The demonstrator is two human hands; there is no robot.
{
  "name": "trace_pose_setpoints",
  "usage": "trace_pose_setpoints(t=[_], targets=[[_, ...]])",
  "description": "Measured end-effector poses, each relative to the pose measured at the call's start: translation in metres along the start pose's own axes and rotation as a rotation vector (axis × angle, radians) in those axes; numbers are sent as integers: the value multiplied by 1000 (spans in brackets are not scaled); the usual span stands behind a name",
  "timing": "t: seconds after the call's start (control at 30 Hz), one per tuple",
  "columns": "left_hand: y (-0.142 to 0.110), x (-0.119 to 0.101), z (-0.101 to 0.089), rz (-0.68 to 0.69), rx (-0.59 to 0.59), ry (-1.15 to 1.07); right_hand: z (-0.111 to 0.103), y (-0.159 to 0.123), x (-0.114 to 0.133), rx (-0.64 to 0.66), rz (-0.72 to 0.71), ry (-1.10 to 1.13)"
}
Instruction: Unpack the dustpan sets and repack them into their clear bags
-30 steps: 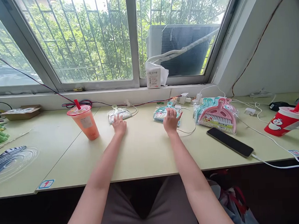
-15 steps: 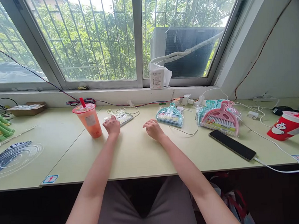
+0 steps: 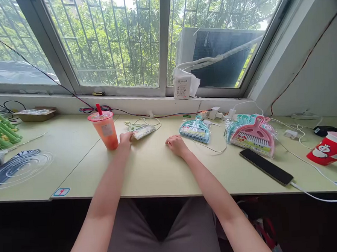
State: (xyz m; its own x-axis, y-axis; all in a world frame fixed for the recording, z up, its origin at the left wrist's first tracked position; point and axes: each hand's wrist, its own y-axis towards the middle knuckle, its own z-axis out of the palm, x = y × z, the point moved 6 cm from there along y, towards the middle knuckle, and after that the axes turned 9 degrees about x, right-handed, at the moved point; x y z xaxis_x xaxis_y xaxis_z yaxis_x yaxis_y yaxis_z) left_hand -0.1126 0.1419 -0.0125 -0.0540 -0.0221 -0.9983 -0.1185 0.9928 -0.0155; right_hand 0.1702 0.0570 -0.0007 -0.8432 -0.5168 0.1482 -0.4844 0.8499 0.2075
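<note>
My left hand [image 3: 125,138] is closed on the near left edge of a plastic-wrapped dustpan and brush set [image 3: 144,131], whose pale green handle points away toward the window. That edge looks slightly raised off the table. Beside the hand stands a clear cup of orange drink [image 3: 106,133] with a red straw. My right hand [image 3: 176,144] rests on the tabletop with its fingers curled together, and nothing shows in them. Just beyond it lies a stack of teal dustpan and brush sets [image 3: 195,131], apart from the fingers.
To the right lie pink and teal dustpan sets [image 3: 253,136], a black phone [image 3: 266,166] on a white cable and a red cup [image 3: 329,147]. Green bundled items [image 3: 2,131] and an open cardboard box [image 3: 38,114] sit at left. Cables run along the back.
My left hand has come down onto the wrapped set and closed on its edge, which now tilts up a little. My right hand stays in about the same place. The view has shifted slightly.
</note>
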Motion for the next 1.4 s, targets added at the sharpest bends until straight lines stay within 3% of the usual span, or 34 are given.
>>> trace_pose_setpoints(t=[0.1,0.23,0.4,0.63,0.73,0.93,1.2,1.3,1.4], targets=[[-6,-5,4,-99,4,-115,2,0,-1,19,7,7],[-20,-11,33,-140,233,-270,-2,-3,1,-21,5,1],[-33,-17,58,-13,378,-283,-23,-12,8,-213,-48,-57],[-41,-13,74,106,617,-275,-18,-8,18,-152,-122,-121],[-40,-11,78,109,630,-324,-15,-6,18,-109,-125,-107],[-41,-11,85,78,599,-421,-21,-7,22,-160,-130,-83],[-37,-14,74,101,497,-505,-7,-3,5,5,112,2],[-40,-18,72,139,487,-505,-11,-5,-8,-82,225,176],[-42,-22,74,158,507,-507,-13,-5,-18,-183,275,524]])
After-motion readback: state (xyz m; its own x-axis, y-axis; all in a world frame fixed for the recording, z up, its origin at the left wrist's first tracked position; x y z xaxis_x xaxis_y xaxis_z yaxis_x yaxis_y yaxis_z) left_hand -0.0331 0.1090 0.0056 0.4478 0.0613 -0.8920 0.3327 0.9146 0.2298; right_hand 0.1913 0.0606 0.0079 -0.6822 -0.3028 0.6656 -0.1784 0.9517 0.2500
